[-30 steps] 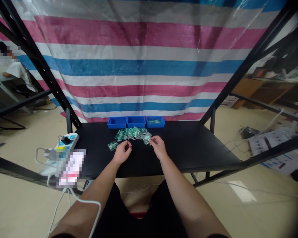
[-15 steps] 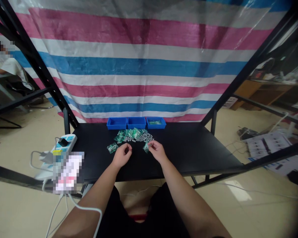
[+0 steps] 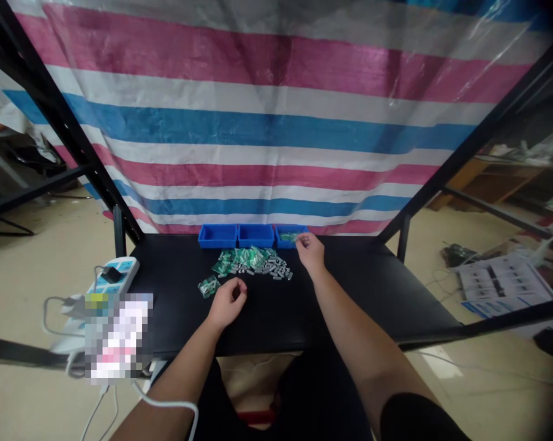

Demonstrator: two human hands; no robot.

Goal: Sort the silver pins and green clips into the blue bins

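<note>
Shiny green packets [image 3: 246, 257] lie in a heap just below the frame's centre, beside short grey pieces [image 3: 278, 268].

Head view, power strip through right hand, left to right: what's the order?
Power strip → separate green packet → left hand → middle blue bin → right blue bin → right hand.

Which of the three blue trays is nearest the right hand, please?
The rightmost tray; the right hand is at its right end. The middle tray and left tray stand farther away.
</note>
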